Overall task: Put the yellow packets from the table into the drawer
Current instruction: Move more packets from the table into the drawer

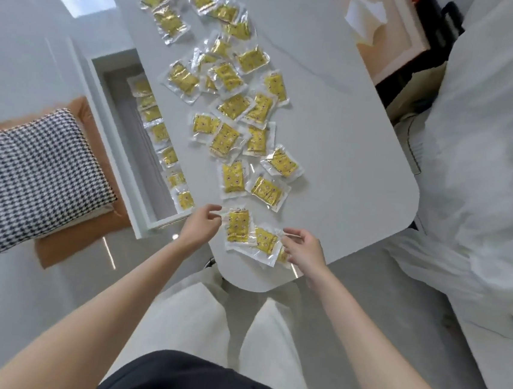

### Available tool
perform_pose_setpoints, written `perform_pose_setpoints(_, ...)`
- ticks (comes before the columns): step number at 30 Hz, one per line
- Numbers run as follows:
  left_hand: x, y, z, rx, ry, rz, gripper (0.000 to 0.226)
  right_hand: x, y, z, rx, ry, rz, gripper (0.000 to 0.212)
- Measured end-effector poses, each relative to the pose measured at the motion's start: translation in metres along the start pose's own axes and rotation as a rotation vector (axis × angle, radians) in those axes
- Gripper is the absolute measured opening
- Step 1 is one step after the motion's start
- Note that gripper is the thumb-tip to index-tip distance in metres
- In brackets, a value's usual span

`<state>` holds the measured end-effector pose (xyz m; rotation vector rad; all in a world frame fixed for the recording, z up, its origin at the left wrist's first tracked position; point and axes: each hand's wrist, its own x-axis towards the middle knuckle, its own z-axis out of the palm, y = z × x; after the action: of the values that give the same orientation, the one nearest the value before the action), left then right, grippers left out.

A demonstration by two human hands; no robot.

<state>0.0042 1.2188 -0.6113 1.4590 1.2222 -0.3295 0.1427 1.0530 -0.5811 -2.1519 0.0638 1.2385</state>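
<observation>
worktop [332, 139]: big white marble-look slab with rounded corners, takes up most of the middle. The person sits at its near end, knees in pale trousers under the edge.
white fabric [488, 154]: rumpled heap all down the right side, can't tell what it's draped over.
cushion [38, 173]: black-and-white houndstooth, lying on an orange seat [72, 239] left of the drawer.
drawer [113, 136]: pulled open along the worktop's left edge, white walls, grey inside. There's already a row of packets in it [159, 131], laid roughly end to end against the worktop side.
tissue box [389, 34]: far right corner of the worktop, white tissue poking out the top.
yellow packets [226, 139]: loads of them, clear-edged sachets scattered from the far end to the near end, many overlapping.
left hand [202, 223]: at the near left, between the drawer's corner and the closest packet [237, 230]. Fingers loosely curled, thumb and forefinger right at its clear corner. Too blurry to tell if they've actually got it.
right hand [304, 249]: near edge of the worktop, thumb and forefinger pinching the clear corner of the next packet [265, 240], which lies overlapping the closest packet.
</observation>
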Motion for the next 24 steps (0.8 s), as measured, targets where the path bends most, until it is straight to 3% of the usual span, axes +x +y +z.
perform_pose_setpoints(7,0.035,-0.027,0.032,-0.217,0.177,-0.143,0.042,0.071,0.007,0.018,-0.255,-0.136,-0.012,0.028)
perform_pose_setpoints(13,0.073,-0.059,0.083,-0.428,0.340,-0.236,0.050,0.122,0.042,0.041,-0.624,-0.203,-0.201,0.036)
perform_pose_setpoints(18,0.102,-0.077,0.119,-0.349,0.456,-0.301,0.064,0.152,0.062,0.057,-0.902,-0.214,-0.339,0.055)
perform_pose_setpoints(24,0.125,-0.081,0.145,-0.168,0.565,-0.353,0.077,0.172,0.081,0.058,-0.976,-0.179,-0.386,0.062)
